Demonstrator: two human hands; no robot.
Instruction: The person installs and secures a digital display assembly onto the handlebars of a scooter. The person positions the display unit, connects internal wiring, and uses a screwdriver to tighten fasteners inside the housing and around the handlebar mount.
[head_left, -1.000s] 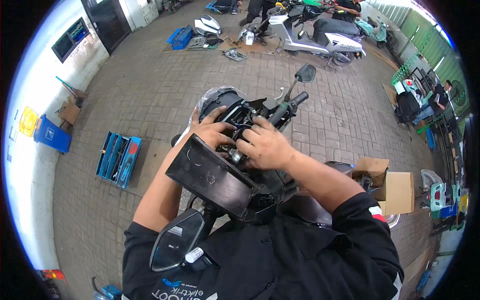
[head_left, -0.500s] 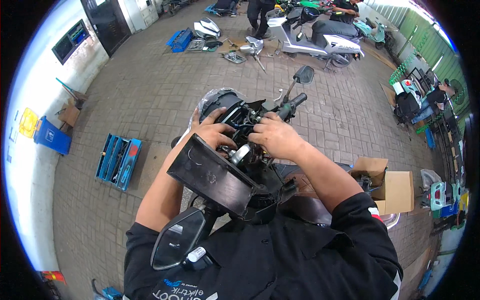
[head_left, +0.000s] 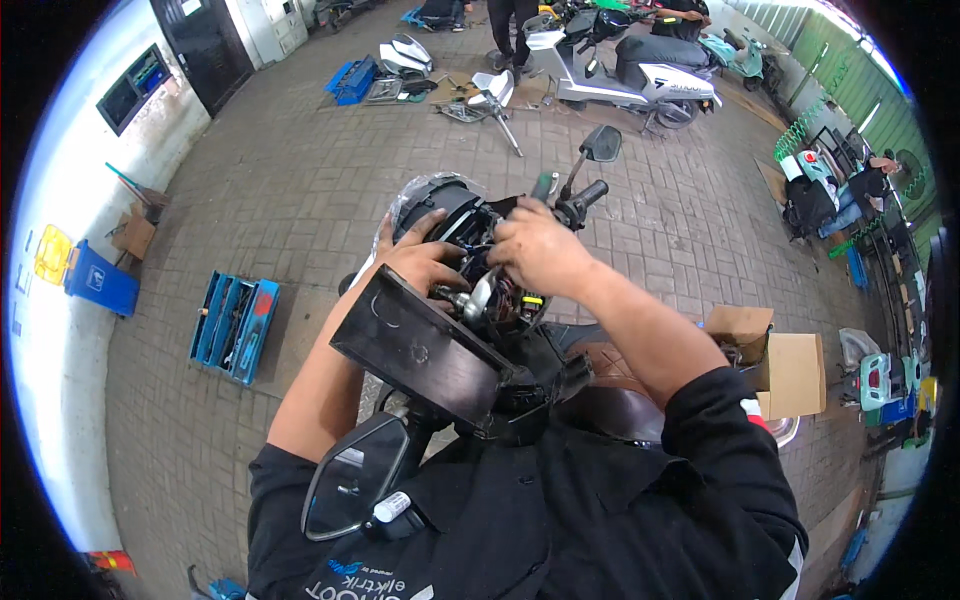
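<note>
In front of me is the dismantled front end of a scooter, its wiring exposed beside a silver metal handlebar part [head_left: 480,297]. My left hand [head_left: 425,262] has its fingers spread over a round black front housing [head_left: 440,203] partly wrapped in clear plastic, bracing and gripping it. Closed round a screwdriver-like tool [head_left: 544,186], my right hand [head_left: 540,248] is above the wiring; the dark handle with a green end sticks up, and its tip is hidden. A black panel [head_left: 420,350] tilts below my left hand. The right handlebar grip [head_left: 592,192] is just beyond my right hand.
A mirror [head_left: 355,478] juts toward my chest, and another mirror [head_left: 602,144] stands beyond the handlebar. On the paving are a blue toolbox [head_left: 236,325] at left and an open cardboard box [head_left: 795,375] at right. A white scooter [head_left: 625,80] and people are farther off.
My right hand has shifted slightly left, and the tool's handle has swung more upright, away from the handlebar grip. My left hand stays on the housing. The handlebar has moved little.
</note>
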